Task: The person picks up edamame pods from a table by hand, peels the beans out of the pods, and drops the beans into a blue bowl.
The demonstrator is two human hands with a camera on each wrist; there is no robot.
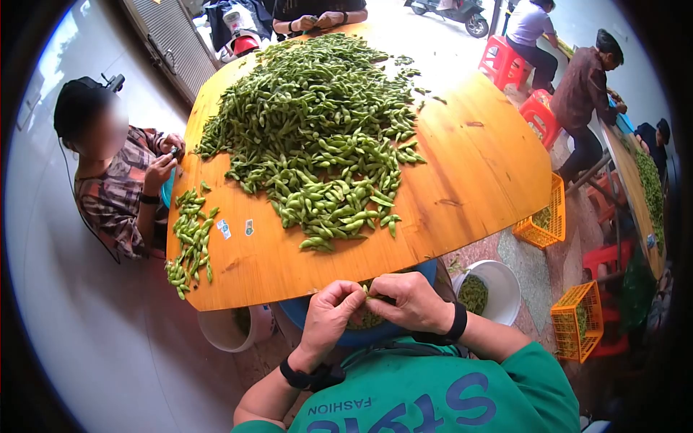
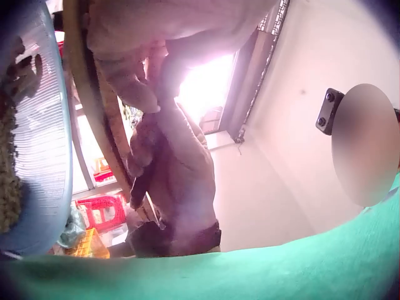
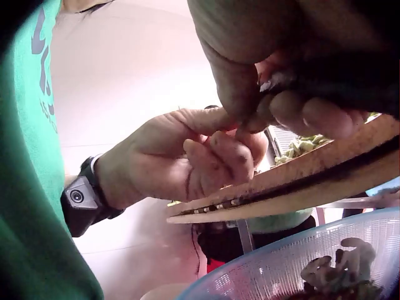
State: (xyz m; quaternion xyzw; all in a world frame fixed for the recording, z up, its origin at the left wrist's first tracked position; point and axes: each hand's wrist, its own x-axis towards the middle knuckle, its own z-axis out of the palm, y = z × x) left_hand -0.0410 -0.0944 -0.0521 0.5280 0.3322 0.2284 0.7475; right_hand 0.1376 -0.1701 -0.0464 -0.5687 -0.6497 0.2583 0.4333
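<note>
My left hand [image 1: 332,317] and right hand [image 1: 415,302] meet just off the table's near edge, fingertips together. Between them a small green bean pod [image 1: 365,289] peeks out, pinched from both sides; most of it is hidden by the fingers. In the right wrist view the left hand [image 3: 187,156] has its thumb and curled fingers up against those of the right hand [image 3: 250,37]. Below both hands stands a blue mesh basket [image 3: 250,269] with shelled matter and empty husks inside.
A large heap of bean pods [image 1: 317,137] covers much of the wooden table [image 1: 469,173], with a smaller pile [image 1: 191,242] at the left edge. A seated person [image 1: 108,173] works at left, another opposite. White buckets [image 1: 511,289] and orange crates [image 1: 577,321] stand on the floor.
</note>
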